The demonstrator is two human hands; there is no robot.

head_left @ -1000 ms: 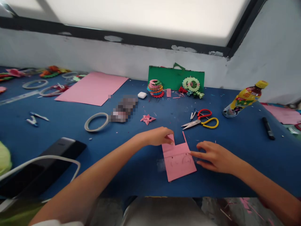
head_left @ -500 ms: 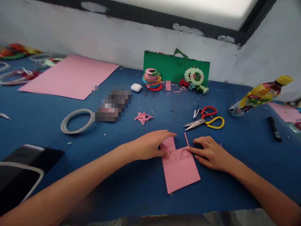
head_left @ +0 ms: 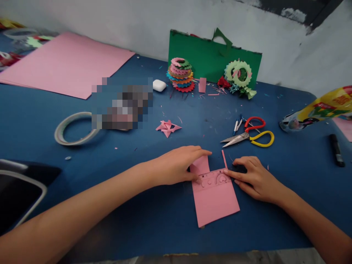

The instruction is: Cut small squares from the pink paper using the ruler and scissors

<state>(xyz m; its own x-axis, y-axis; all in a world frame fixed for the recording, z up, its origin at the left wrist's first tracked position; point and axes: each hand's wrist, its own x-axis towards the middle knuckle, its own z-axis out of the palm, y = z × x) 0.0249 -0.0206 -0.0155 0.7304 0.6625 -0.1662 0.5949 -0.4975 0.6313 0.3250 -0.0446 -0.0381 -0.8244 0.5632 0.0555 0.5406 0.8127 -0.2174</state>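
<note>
A clear ruler (head_left: 210, 179) with cut-out shapes lies across the upper part of a pink folded paper (head_left: 217, 205). My left hand (head_left: 183, 165) holds the ruler's left end under the thumb, with its other fingers stretched over the smaller pink piece (head_left: 202, 165) beyond. At the right end, the index fingertip of my right hand (head_left: 253, 179) presses on the ruler, and the thumb sits close by the paper's edge. A dark patch between the right fingers cannot be made out. A narrow pink strip (head_left: 224, 158) sticks up past the ruler.
Scissors (head_left: 244, 137) with red and yellow handles lie beyond my right hand. Further off are a pink paper star (head_left: 168, 127), a tape roll (head_left: 59, 134), stacked paper rings (head_left: 181, 75), a green board (head_left: 203, 51), a bottle (head_left: 319, 106), a black marker (head_left: 336, 150) and large pink sheets (head_left: 74, 64).
The view has tilted down and closer, so the things on the table shift in the picture. Both hands stay on the ruler and paper with almost the same grip.
</note>
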